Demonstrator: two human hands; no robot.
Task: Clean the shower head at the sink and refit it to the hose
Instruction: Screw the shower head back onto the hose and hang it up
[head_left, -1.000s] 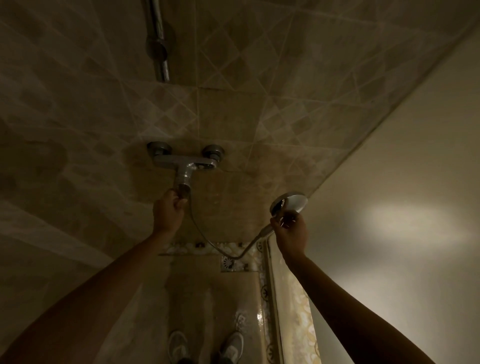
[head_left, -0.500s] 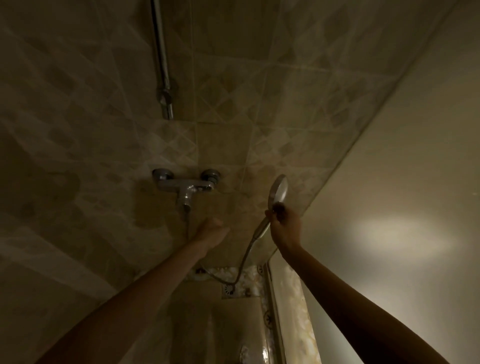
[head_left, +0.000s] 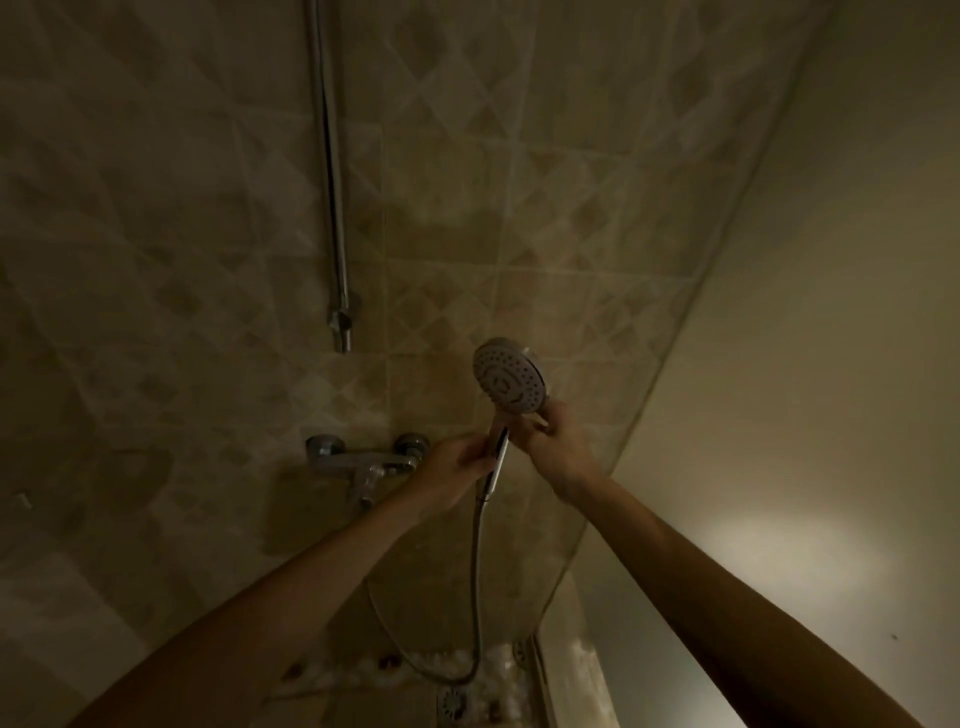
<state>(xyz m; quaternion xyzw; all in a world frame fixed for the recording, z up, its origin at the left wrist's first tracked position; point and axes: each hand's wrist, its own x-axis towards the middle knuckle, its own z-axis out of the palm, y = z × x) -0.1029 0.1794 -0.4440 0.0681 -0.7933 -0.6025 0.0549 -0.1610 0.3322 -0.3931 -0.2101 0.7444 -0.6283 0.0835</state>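
- One beige diamond-patterned tiled wall (head_left: 182, 260) fills the left and centre of the dim view
- One chrome vertical riser rail (head_left: 332, 197) runs down that wall and ends above the tap
- One chrome wall-mounted mixer tap (head_left: 363, 460) sits below the rail on two round wall fittings, partly hidden by the left forearm
- The left hand (head_left: 457, 460) curls its fingers round the handle of the shower head, low on it
- One round chrome shower head (head_left: 508, 375) is held up in the air between the two hands, its nozzle face turned to the camera
- One flexible metal hose (head_left: 475, 582) is joined to the handle's lower end, hangs down and loops back left near the floor
- The right hand (head_left: 550, 441) grips just under the head
- One plain cream wall (head_left: 805, 364) stands on the right
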